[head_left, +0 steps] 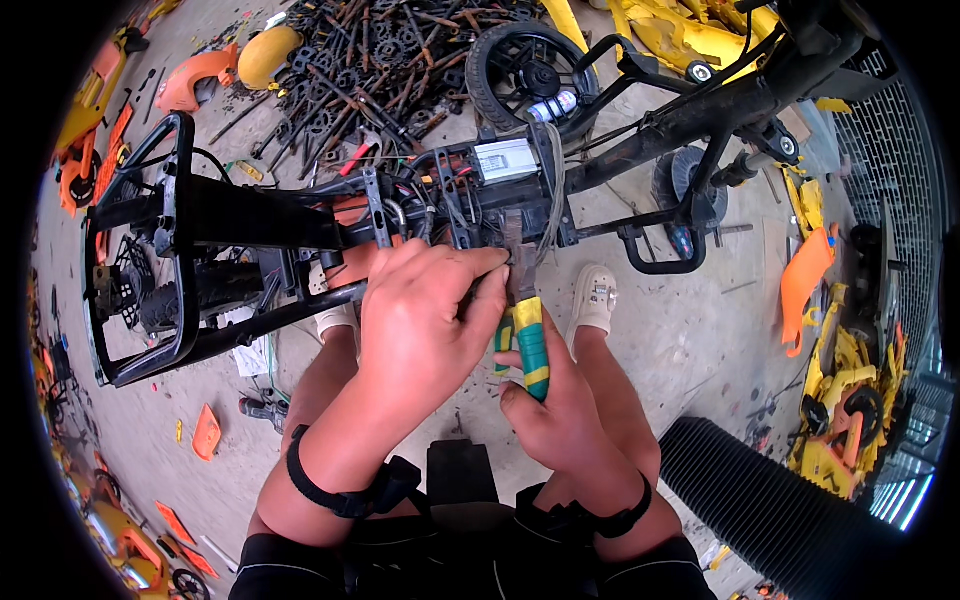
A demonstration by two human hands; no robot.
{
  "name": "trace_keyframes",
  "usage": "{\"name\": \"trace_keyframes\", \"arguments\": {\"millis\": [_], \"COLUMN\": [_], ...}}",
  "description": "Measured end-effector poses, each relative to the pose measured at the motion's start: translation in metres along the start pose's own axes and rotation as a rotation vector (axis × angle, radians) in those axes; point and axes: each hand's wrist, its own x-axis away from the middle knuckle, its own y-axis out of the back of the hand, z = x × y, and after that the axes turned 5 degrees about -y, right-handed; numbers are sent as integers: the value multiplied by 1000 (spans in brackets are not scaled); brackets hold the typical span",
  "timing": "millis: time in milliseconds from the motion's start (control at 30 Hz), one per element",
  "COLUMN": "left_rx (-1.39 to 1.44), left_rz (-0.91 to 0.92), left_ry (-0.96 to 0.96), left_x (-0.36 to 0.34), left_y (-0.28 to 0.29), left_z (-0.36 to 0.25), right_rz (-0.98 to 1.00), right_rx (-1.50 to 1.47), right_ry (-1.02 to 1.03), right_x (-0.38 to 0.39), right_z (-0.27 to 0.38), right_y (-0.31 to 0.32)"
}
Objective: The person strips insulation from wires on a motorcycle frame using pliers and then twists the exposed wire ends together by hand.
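My right hand (565, 410) is closed around pliers (533, 350) with green and yellow taped handles. Their metal jaws point away from me, up against the middle of a black two-wheeler frame (255, 215). Just left of the jaws, my left hand (420, 310) pinches with thumb and forefinger at the frame's near edge; whatever is between those fingertips is too small to make out. Beyond both hands, a silver box with fins (507, 160) sits in the frame among loose wires (405, 215). A bundle of grey cable (552, 195) hangs at its right side.
A heap of rusty metal rods (350, 70) lies behind the frame, with a black wheel (535, 80) beside it. Yellow and orange body panels (803, 285) lie to the right. At lower right stands a black ribbed object (750, 490). A power tool (265, 410) rests by my left leg.
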Motion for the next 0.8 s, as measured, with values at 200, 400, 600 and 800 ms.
{"name": "trace_keyframes", "arguments": {"millis": [200, 400, 600, 800], "left_rx": [-12, -4, -17, -27], "left_rz": [4, -22, -22, -31], "left_ry": [20, 6, -4, -45], "left_x": [-1, -1, -1, 0], "left_y": [0, -1, 0, 1], "left_z": [0, 4, 4, 5], "right_rz": [15, 62, 37, 24], "right_rx": [-49, -24, -57, -68], "right_ry": [-35, -33, 49, -20], "right_x": [-2, -4, -4, -3], "right_z": [2, 1, -6, -4], "right_y": [1, 3, 1, 1]}}
